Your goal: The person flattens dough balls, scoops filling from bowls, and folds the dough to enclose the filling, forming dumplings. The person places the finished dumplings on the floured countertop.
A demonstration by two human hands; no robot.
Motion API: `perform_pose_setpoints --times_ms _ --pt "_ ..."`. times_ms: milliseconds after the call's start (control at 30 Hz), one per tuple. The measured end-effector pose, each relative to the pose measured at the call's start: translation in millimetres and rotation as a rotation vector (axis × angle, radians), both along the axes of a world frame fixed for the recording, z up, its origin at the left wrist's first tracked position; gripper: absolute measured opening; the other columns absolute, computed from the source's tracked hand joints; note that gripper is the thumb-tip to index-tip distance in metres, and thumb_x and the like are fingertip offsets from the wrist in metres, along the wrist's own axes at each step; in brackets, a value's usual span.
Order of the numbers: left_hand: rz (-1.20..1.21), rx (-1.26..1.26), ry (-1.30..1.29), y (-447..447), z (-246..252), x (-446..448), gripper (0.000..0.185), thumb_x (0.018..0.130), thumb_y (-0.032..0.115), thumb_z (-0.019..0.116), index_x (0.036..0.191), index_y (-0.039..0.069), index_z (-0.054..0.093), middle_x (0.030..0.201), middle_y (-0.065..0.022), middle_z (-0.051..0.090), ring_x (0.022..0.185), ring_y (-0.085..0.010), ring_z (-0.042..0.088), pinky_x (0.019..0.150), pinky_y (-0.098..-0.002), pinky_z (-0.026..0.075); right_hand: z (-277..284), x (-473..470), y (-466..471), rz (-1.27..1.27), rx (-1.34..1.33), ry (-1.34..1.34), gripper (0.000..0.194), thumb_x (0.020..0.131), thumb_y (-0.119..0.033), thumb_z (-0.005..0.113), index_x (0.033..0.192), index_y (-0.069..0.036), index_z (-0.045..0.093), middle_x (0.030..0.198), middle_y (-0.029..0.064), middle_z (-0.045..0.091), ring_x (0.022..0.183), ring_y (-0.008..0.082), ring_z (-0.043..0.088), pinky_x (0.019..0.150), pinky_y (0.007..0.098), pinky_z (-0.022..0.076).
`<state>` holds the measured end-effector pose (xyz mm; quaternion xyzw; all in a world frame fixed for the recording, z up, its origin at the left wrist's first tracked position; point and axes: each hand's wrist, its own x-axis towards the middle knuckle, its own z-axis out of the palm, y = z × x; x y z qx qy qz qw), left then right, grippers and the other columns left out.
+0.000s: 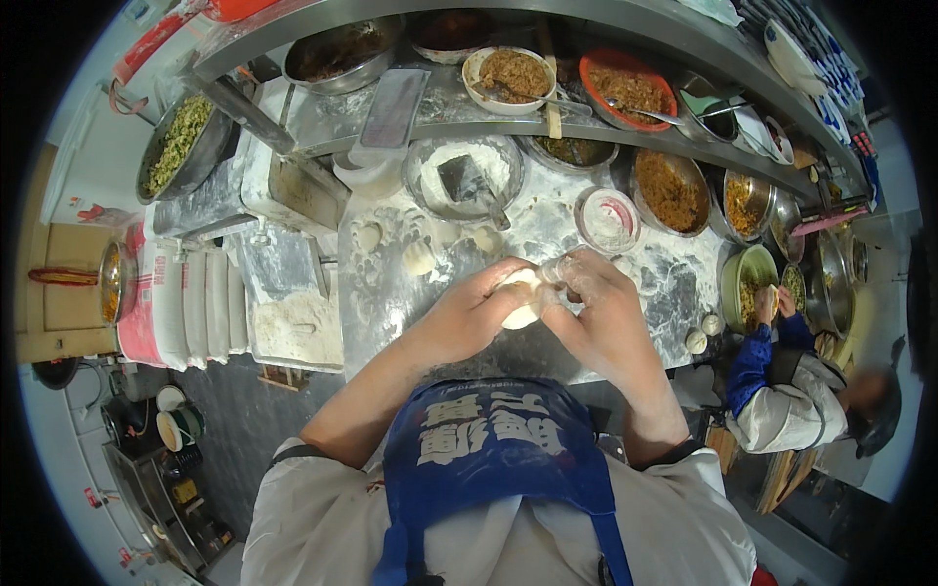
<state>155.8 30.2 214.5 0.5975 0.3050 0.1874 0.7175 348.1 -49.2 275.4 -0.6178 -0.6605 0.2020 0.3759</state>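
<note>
A piece of pale dough (521,310) is held up over the front of the floured metal worktable (410,315). My left hand (489,300) grips its left side, the thumb lying across its face. At its upper right edge, the fingers and thumb of my right hand (590,293) pinch the dough. Whether there is filling inside cannot be seen. Beyond my hands, round dough pieces (419,258) lie on the flour. A metal bowl of flour (429,165) behind them holds a dark flat scraper (462,179).
Bowls of filling (670,192) line the right rear, with more on a metal shelf (454,130) above. Two small dough balls (696,341) sit at the right. There a co-worker (791,403) holds dough over a green bowl (733,275). Stacked sacks (172,308) stand left.
</note>
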Motion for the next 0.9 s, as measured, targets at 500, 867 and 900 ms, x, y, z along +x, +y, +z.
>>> perform_pose_setpoints --times_ms 500,867,900 --pt "-0.054 -0.556 -0.109 14 4 3 0.061 0.116 0.055 0.043 0.130 0.001 0.066 0.116 -0.0110 0.072 0.107 -0.0205 0.071 0.089 -0.0356 0.058 3 2 1 0.073 -0.094 -0.013 0.017 0.088 -0.010 0.077 0.101 0.001 0.073 0.088 0.0142 0.064 0.080 0.0337 0.065 0.070 0.0426 0.0521" --pt "0.138 -0.133 -0.052 8 -17 8 0.046 0.114 0.044 0.055 0.129 0.002 0.067 0.106 -0.0074 0.074 0.096 -0.0138 0.071 0.086 -0.0292 0.055 9 -9 2 0.023 0.014 0.003 0.015 0.088 -0.009 0.076 0.100 -0.001 0.072 0.088 0.0147 0.063 0.083 0.0383 0.065 0.072 0.0459 0.0533" --pt "0.075 -0.285 -0.107 12 -12 5 0.047 0.115 0.045 0.054 0.129 0.002 0.067 0.106 -0.0073 0.074 0.094 -0.0138 0.070 0.082 -0.0288 0.056 9 -8 1 0.046 0.012 -0.014 0.015 0.088 -0.009 0.076 0.100 -0.001 0.072 0.089 0.0145 0.063 0.083 0.0377 0.065 0.072 0.0454 0.0534"
